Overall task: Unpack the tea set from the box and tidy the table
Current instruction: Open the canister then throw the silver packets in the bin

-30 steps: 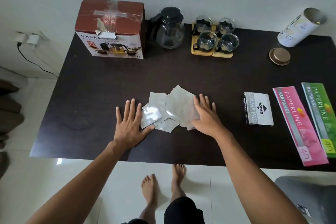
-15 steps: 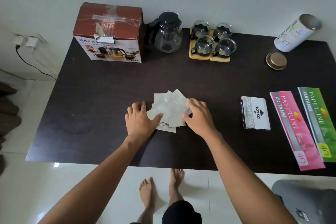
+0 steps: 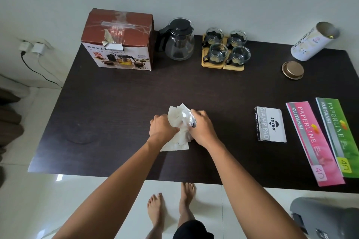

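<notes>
Head view: both hands at the middle of the dark surface (image 3: 116,103), well in front of the box (image 3: 118,39). Left hand (image 3: 162,127) and right hand (image 3: 201,127) squeeze a bunch of small white packets (image 3: 177,116) from either side, fingers of each curled and gripping the bundle. Top of the bunch sticks up between the hands; a few packets (image 3: 174,146) lie flat on the surface beneath the left wrist.

Box stands at the back left edge, taped top, torn flap at front. Just right of box: glass teapot (image 3: 179,42) with black lid and handle. Further right of box: four glass cups (image 3: 226,48) on wooden coasters (image 3: 221,64), two by two. Far right of box, same back row: open cylindrical tin (image 3: 312,41) tilted, its round lid (image 3: 293,70) flat on the surface just in front of it.

Right of the hands: stamp pad (image 3: 271,125), then pink receipt book (image 3: 310,141), then green receipt book (image 3: 339,136) side by side.
</notes>
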